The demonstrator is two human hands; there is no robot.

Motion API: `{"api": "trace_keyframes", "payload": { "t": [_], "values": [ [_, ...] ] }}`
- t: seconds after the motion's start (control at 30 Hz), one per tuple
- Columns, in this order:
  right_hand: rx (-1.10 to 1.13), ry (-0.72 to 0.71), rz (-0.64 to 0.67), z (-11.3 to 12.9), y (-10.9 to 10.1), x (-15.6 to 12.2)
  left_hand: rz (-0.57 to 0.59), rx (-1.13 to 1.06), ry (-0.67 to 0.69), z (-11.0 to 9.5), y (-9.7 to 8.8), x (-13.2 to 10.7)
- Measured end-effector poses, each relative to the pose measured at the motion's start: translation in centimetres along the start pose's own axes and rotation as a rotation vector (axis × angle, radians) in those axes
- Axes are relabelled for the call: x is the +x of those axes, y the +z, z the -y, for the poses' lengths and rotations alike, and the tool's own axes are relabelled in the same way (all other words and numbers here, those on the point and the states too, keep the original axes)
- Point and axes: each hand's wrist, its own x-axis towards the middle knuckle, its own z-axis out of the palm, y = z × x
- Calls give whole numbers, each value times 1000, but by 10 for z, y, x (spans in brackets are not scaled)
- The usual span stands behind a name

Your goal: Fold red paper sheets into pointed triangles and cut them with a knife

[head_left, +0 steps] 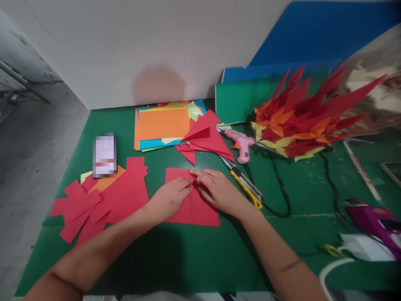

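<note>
A red paper sheet (191, 207) lies on the green table cover (188, 255) in front of me. My left hand (171, 196) rests on its left part, fingers curled and pressing the paper near the upper middle. My right hand (216, 189) lies on the sheet's upper right, fingers stretched leftward, fingertips meeting the left hand's at a fold. Both hands press the same sheet flat against the table.
Loose red paper pieces (103, 200) spread at left, beside a phone (104, 155). A stack of coloured sheets (163, 125) and folded red triangles (206, 136) lie behind. A yellow utility knife (246, 182), pink glue gun (241, 144), paper flower (300, 121) and cables lie at right.
</note>
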Motion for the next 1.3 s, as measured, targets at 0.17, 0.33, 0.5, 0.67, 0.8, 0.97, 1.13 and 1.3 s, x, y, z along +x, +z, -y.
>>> {"api": "trace_keyframes", "payload": {
  "t": [0.17,0.33,0.5,0.67,0.8,0.97,1.13,1.3],
  "values": [
    [-31,44,71,6,-2,4,17,-12,-9,-1,-2,0],
    [-16,62,64,7,-4,6,18,-4,-37,-3,-1,0],
    [-4,6,68,4,-13,5,57,-28,-100,-4,2,-3],
    [55,-32,43,0,-26,-4,84,-72,-99,-5,-1,-1],
    [24,-63,16,-1,-31,-11,76,-77,-97,-5,-2,0],
    [-71,-77,-30,2,-27,-9,69,-70,-93,-4,-1,0],
    [29,-74,-113,7,-13,-2,-1,-66,-71,-3,0,1],
    [49,-121,-51,5,1,1,-96,-104,-61,2,-4,2]
  ]
}}
